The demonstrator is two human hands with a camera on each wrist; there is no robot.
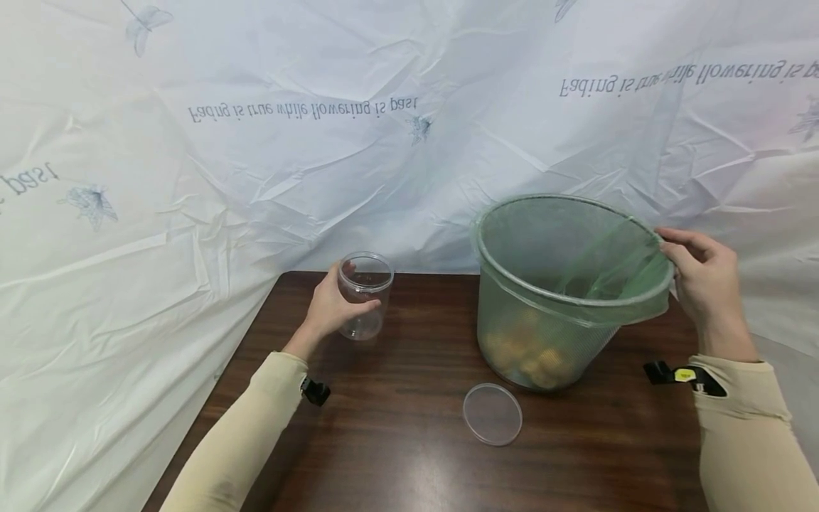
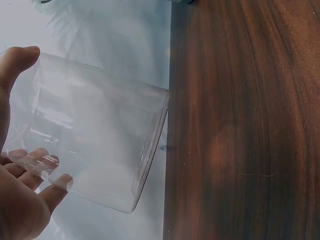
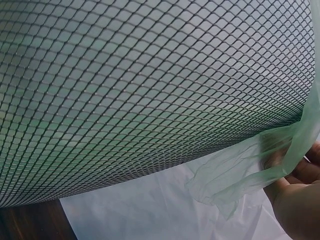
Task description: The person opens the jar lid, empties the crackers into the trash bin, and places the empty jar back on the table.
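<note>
- The left hand [image 1: 329,307] has its grip curled round a clear jar [image 1: 365,295], held open-mouthed and tilted just above the far left part of the dark counter [image 1: 397,427].
- The right hand [image 1: 704,284] pinches the green liner [image 1: 640,302] at the right rim of a mesh bin [image 1: 550,334] standing at the far right.
- A clear lid [image 1: 492,413] lies flat on the counter, near the bin's base.

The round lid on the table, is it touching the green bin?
Apart. The head view shows the clear lid lying flat with a strip of bare brown table between it and the base of the mesh bin.
</note>
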